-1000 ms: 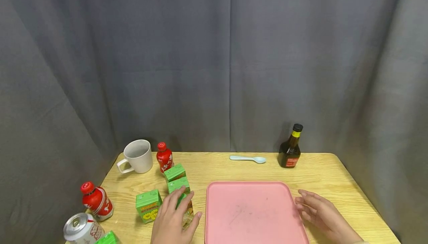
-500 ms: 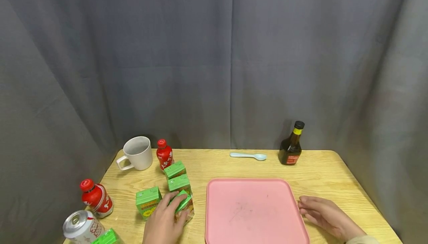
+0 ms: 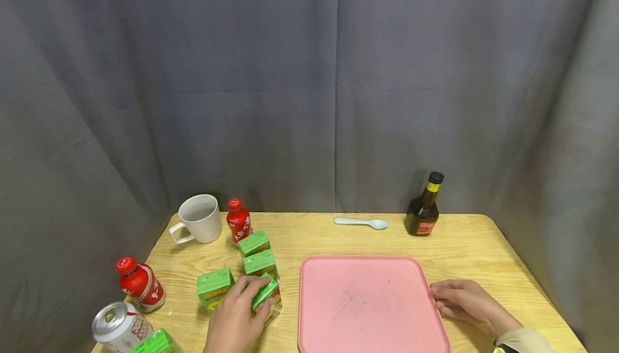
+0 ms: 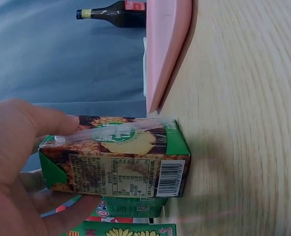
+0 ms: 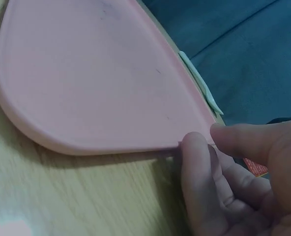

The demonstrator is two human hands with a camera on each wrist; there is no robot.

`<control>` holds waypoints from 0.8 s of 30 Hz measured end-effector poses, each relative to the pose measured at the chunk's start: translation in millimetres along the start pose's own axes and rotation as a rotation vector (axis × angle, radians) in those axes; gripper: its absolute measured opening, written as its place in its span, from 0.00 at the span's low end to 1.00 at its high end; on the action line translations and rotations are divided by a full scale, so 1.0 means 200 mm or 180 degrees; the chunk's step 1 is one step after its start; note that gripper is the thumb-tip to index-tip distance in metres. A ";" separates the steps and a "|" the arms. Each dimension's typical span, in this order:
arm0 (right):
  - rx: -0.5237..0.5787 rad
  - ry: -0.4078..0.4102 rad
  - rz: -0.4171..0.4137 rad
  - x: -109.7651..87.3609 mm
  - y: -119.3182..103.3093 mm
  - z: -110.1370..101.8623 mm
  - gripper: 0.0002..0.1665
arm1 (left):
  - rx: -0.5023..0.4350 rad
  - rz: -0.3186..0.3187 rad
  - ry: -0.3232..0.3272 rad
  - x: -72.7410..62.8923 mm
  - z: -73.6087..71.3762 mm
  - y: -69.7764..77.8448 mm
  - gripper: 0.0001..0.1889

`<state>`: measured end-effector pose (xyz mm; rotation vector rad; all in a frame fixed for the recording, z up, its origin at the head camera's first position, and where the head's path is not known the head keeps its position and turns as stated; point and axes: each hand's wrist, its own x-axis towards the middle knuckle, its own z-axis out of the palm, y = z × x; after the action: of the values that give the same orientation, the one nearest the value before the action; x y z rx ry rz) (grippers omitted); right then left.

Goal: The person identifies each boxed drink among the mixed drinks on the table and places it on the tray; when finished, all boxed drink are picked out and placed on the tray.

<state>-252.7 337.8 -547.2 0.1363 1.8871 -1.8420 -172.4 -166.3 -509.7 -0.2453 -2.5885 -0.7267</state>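
Observation:
My left hand (image 3: 235, 315) grips a small juice carton (image 4: 121, 157) with a green top, thumb on one side and fingers on the other. In the left wrist view the carton's pineapple picture and barcode show, and its base is close to the tabletop. Behind it stand two more green-topped cartons (image 3: 259, 261), with a green carton with yellow flowers (image 3: 215, 287) to their left. At the right side of the pink tray (image 3: 367, 299), my right hand (image 3: 466, 303) lies with fingers loosely bent. Its fingertips (image 5: 193, 142) are right at the tray's rim.
A white mug (image 3: 200, 220) and a small red bottle (image 3: 239, 221) stand at the back left. Another red bottle (image 3: 142, 286), a can (image 3: 121, 326) and a green box (image 3: 157, 342) line the left edge. A pale spoon (image 3: 360, 222) and a dark sauce bottle (image 3: 422, 210) are behind the tray.
My left hand has come down from above the cartons and taken hold of the nearest one. The right hand has stayed beside the tray's rim, its fingers drawn closer together.

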 end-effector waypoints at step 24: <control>-0.1148 0.0587 -0.0306 0.02 0.01 0.06 0.17 | -0.0197 0.0195 0.0090 0.05 -0.07 0.05 0.20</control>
<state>-252.5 324.6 -549.9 0.0957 2.3580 -1.5593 -173.6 -164.7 -489.8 -0.3295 -2.5229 -0.7835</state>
